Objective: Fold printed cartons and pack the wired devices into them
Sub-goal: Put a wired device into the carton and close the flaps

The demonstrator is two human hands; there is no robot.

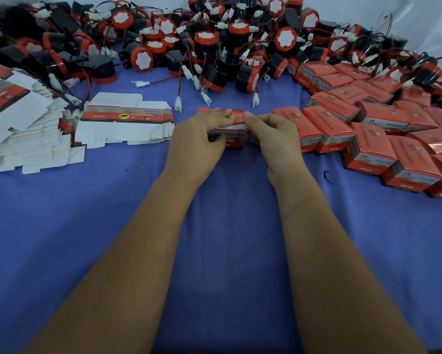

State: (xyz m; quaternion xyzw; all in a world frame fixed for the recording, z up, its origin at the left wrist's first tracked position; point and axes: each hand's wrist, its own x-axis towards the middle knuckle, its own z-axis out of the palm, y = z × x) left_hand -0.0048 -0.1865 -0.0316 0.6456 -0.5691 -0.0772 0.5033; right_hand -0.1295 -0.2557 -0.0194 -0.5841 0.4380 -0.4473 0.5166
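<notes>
A red printed carton point(236, 118) stands on the blue cloth at the middle of the table. My left hand point(200, 135) grips its left side, fingers curled over the top flap. My right hand point(271, 131) pinches its right side, thumb at the flap's edge. What is inside the carton is hidden. A large heap of black-and-red wired devices point(214, 47) with white plugs lies behind it. A stack of flat unfolded cartons point(125, 118) sits just left of my hands.
A bigger fanned pile of flat cartons point(23, 118) lies at the far left. Several folded red cartons point(368, 134) stand in rows at the right. Loose white plugs on red-black wires point(179, 103) trail toward the carton. Blue cloth point(227, 226) covers the table.
</notes>
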